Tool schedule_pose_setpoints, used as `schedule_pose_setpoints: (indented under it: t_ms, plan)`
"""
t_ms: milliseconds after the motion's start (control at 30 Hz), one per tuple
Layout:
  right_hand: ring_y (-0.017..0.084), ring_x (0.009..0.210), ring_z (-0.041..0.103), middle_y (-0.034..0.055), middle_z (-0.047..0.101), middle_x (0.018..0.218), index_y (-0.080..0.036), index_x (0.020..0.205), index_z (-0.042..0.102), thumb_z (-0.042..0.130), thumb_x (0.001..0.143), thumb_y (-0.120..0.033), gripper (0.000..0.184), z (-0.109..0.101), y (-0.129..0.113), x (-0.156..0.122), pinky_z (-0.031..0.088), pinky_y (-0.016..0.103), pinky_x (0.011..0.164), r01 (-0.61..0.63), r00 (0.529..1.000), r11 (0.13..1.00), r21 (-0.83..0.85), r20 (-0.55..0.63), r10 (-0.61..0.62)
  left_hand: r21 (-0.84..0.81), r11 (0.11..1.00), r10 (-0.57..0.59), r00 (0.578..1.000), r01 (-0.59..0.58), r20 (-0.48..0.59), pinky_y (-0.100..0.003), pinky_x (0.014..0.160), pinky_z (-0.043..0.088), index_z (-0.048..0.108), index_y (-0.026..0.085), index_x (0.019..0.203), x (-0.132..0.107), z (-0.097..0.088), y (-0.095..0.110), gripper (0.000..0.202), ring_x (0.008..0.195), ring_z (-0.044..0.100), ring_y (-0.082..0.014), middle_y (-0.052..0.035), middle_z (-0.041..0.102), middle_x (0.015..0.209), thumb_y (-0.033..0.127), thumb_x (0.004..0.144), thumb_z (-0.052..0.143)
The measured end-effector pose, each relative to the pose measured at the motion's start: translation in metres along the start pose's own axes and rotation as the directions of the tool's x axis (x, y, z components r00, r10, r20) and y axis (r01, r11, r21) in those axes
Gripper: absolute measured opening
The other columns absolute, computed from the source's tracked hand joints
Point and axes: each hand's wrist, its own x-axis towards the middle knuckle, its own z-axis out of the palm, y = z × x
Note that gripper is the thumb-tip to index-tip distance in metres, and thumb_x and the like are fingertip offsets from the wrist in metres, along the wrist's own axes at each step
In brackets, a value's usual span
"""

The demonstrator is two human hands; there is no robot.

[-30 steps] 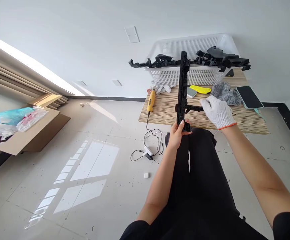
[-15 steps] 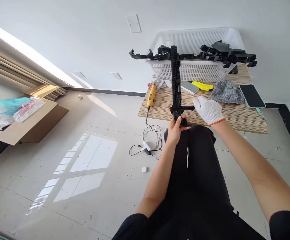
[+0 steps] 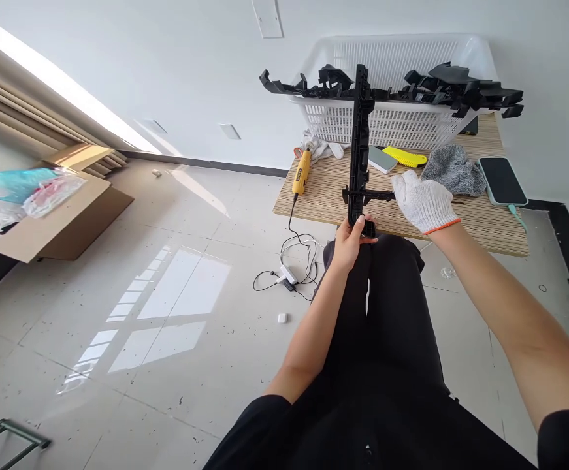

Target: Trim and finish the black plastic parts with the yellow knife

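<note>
A long black plastic bar with ribs and a short side arm stands up in front of me. My bare left hand is closed around its lower end, thumb on the near face. My right hand, in a white knit glove with an orange cuff, is closed at the tip of the side arm. A thin dark sliver shows past the glove's right side; what the gloved fingers grip is hidden.
A white plastic basket with black plastic parts across it stands on the wooden table. On the table lie a yellow rotary tool, a yellow-handled item, a grey cloth and a phone. Cables lie on the floor.
Both hands and the black plastic bar have shifted slightly right and up in view, and the whole view has tilted a little downward. Both hands keep about the same hold.
</note>
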Motion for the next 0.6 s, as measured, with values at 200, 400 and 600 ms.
schedule_pose_setpoints:
  t_ms: [200, 400, 600]
  plan:
    - [0.012, 0.066, 0.042, 0.0125, 0.069, 0.106, -0.018, 0.125, 0.069, 0.008, 0.113, -0.035, 0.064, 0.000, 0.004, 0.002, 0.016, 0.035, 0.064, -0.082, 0.997, 0.993, 0.088, -0.004, 0.083, -0.037, 0.999, -0.023, 0.999, 0.024, 0.026, -0.026, 0.064, 0.062, 0.074, 0.017, 0.103, -0.002, -0.001, 0.004, 0.053, 0.116, 0.073, -0.0282, -0.0096, 0.075, 0.112, 0.064, 0.080, 0.085]
    - [0.018, 0.068, 0.052, 0.0132, 0.068, 0.079, -0.014, 0.103, 0.074, 0.026, 0.109, -0.050, 0.061, 0.006, 0.007, 0.009, 0.018, 0.032, 0.063, -0.192, 0.978, 0.965, 0.178, -0.049, 0.204, -0.053, 0.998, -0.028, 0.999, 0.030, 0.038, -0.024, 0.059, 0.060, 0.074, 0.017, 0.101, -0.001, -0.003, 0.005, 0.052, 0.109, 0.074, -0.0258, -0.0092, 0.075, 0.111, 0.063, 0.080, 0.084]
    - [0.022, 0.066, 0.056, 0.0120, 0.062, 0.067, -0.014, 0.089, 0.072, 0.032, 0.105, -0.052, 0.058, 0.018, 0.009, 0.014, 0.021, 0.031, 0.062, -0.232, 0.951, 0.953, 0.192, -0.162, 0.264, -0.033, 0.999, -0.022, 0.998, 0.025, 0.064, -0.024, 0.060, 0.059, 0.075, 0.018, 0.101, -0.001, -0.004, 0.003, 0.053, 0.110, 0.074, -0.0257, -0.0087, 0.075, 0.109, 0.066, 0.080, 0.083]
